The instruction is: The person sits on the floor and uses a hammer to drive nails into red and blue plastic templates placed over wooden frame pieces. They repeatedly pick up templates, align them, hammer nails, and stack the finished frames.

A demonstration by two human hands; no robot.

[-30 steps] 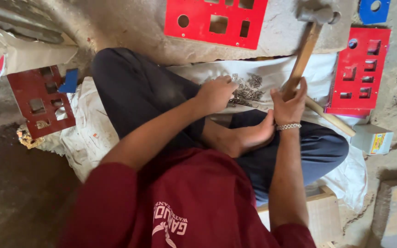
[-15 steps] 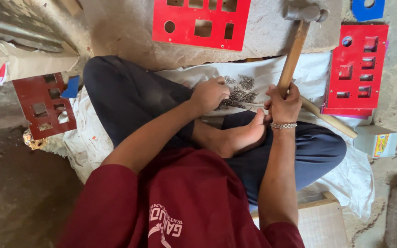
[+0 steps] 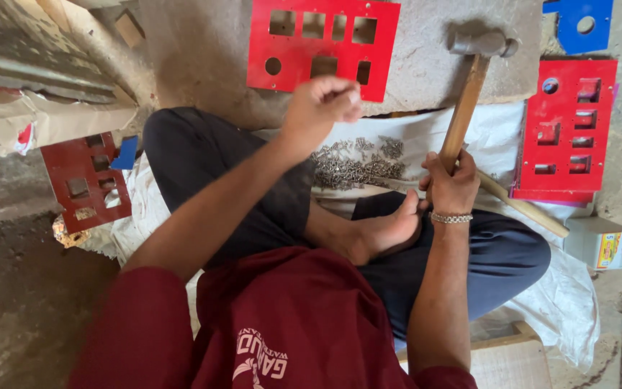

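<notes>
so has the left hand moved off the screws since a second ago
Yes: the left hand has lifted from the pile of screws, up toward the red panel.

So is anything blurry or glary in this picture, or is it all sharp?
Head view: the raised left hand is smeared by motion blur; the right hand on the hammer and the red panel look sharp; light is soft and even, without glare.

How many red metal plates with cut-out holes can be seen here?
3. One red plate lies on the stone slab at the top, near the raised left hand. A second red plate lies at the right, beside the hammer. A darker red plate lies at the left. Others may be hidden.
</notes>
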